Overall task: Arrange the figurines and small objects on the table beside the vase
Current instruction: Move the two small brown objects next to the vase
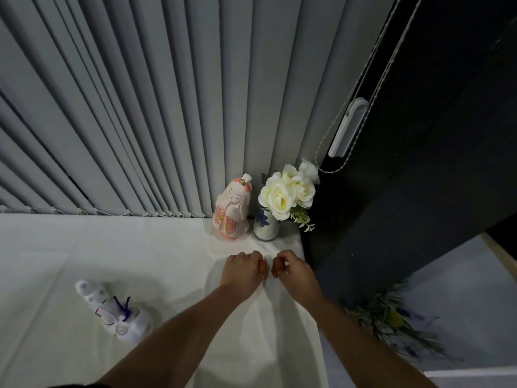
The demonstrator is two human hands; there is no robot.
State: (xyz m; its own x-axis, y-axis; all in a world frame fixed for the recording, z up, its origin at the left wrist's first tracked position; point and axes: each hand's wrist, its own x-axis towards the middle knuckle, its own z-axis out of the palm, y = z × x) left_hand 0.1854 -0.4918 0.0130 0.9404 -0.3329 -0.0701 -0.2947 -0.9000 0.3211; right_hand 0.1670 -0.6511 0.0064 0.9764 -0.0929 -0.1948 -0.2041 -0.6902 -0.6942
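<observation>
Near the vase (pixel 265 226), both my hands are curled, apparently empty. Left hand (pixel 243 271) is nearer the white figurine (pixel 114 312), lying on its side well off left, long axis running away leftward; right hand (pixel 293 271) sits farther.

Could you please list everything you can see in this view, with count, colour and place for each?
Pink-and-white ceramic doll figurine: one, upright at the table's back edge, just left of the vase.
White ceramic vase with blue flower print: one, back right corner of the table.
Cream artificial roses: one bunch, in the vase.
White figurine with purple ribbon: one, lying on the table's near left.
White tablecloth: one, covering the table.
Grey vertical blinds: one set, behind the table.
Left hand: fingers curled, over the cloth.
Right hand: fingers curled, beside the left.
</observation>
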